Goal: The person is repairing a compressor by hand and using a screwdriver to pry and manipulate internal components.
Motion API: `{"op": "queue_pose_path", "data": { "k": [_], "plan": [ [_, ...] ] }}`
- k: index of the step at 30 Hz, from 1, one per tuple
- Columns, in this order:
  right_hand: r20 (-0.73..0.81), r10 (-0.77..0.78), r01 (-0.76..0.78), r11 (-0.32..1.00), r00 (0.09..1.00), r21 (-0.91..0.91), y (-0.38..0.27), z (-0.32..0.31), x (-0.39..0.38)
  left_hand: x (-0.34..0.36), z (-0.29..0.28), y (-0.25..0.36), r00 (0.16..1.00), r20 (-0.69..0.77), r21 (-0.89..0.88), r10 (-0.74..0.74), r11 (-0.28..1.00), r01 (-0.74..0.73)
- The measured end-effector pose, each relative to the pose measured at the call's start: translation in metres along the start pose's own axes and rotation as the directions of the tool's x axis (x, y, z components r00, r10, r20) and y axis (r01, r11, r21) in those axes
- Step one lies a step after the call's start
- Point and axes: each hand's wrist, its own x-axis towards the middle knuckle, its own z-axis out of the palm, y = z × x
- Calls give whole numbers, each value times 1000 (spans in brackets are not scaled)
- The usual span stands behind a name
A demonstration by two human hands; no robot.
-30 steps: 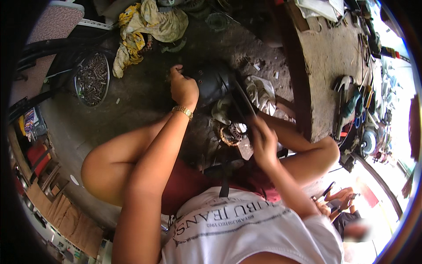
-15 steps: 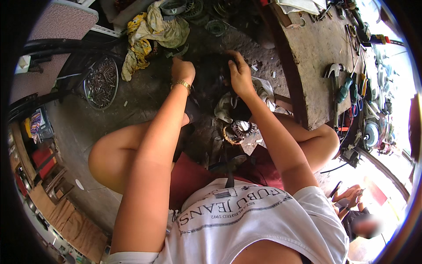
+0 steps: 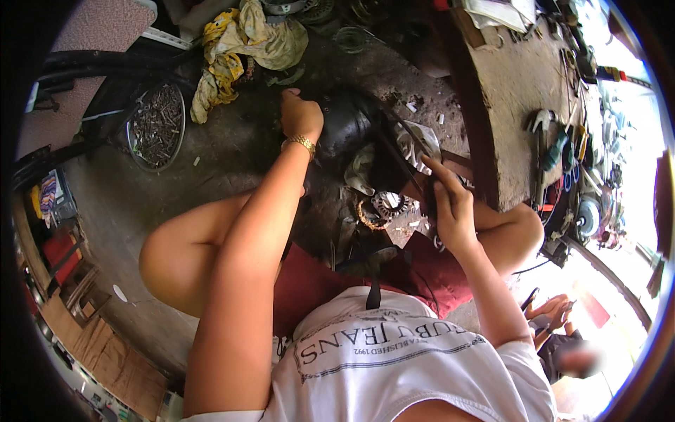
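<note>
A dark rounded metal body (image 3: 346, 123) lies on the floor in front of me. My left hand (image 3: 302, 121), with a gold-coloured bracelet, grips its left side with curled fingers. My right hand (image 3: 450, 207) is closed on a long, narrow dark tool (image 3: 399, 151), apparently two parallel bars, that slants up-left to the body's right side. Below them are a round toothed metal part (image 3: 387, 204), a braided ring (image 3: 371, 224) and greyish cloth (image 3: 360, 169). A pale bag or cloth (image 3: 418, 138) lies behind the tool.
A worn wooden bench (image 3: 503, 105) with a hammer (image 3: 540, 119) and several tools runs along the right. A bowl of small metal pieces (image 3: 153, 126) sits left; stained rags (image 3: 246, 46) lie ahead. My crossed legs surround the work. Another person (image 3: 555, 316) sits at lower right.
Half a second ago my right hand was forward at the dark body; now it is drawn back down-right with the tool. My left hand stays on the body, shifting slightly.
</note>
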Motion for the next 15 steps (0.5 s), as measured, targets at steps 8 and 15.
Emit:
{"op": "queue_pose_path", "data": {
  "k": [8,15],
  "plan": [
    [-98,55,-52,998,994,38,14,80,124,-7,6,0,998,57,23,16,1000,-17],
    [-4,125,-124,987,992,106,7,7,5,-2,2,-6,1000,-9,-6,4,1000,-4]
  ]
}}
